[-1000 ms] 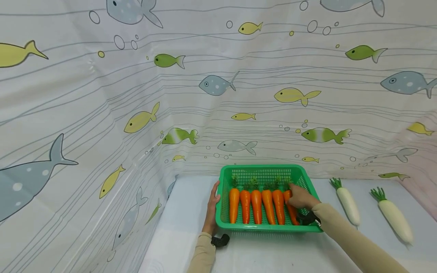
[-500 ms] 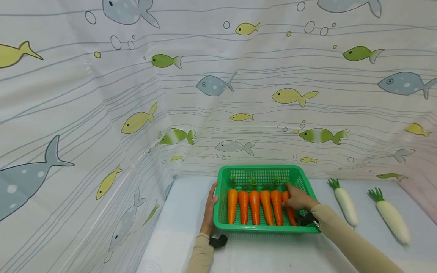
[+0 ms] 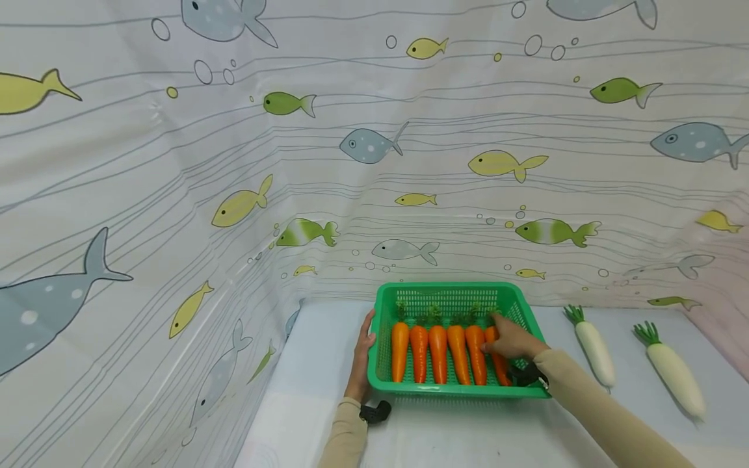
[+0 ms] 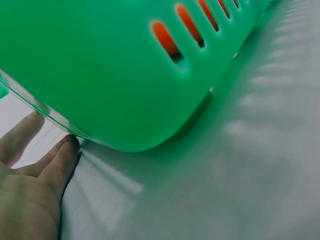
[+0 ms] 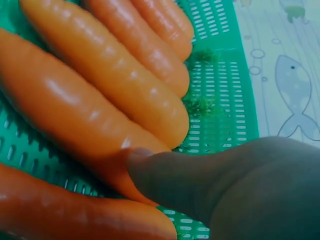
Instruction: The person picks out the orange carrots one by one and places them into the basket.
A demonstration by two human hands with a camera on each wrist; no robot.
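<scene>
A green plastic basket [image 3: 433, 389] holds a row of several orange carrots [image 3: 438, 354] with leafy green tops toward its back wall. My left hand [image 3: 361, 357] rests along the basket's left side; in the left wrist view its extended fingers [image 4: 60, 162] touch the outside near the lower edge. Inside the right end, my right hand [image 3: 515, 340] lies over the top of the rightmost carrot [image 3: 500, 368]. Its straight thumb [image 5: 167, 172] touches the neighbouring carrot [image 5: 75, 112] near its thick end. The other right fingers are hidden in the right wrist view.
Two white radishes with green stems lie on the white table [image 3: 316, 364] right of the basket, a nearer one [image 3: 595, 351] and one farther right [image 3: 675, 380]. A fish-patterned sheet [image 3: 445, 214] hangs behind and to the left.
My right thumb has shifted left, from the rightmost carrot onto the one beside it. The left hand, the basket and the radishes keep their places.
</scene>
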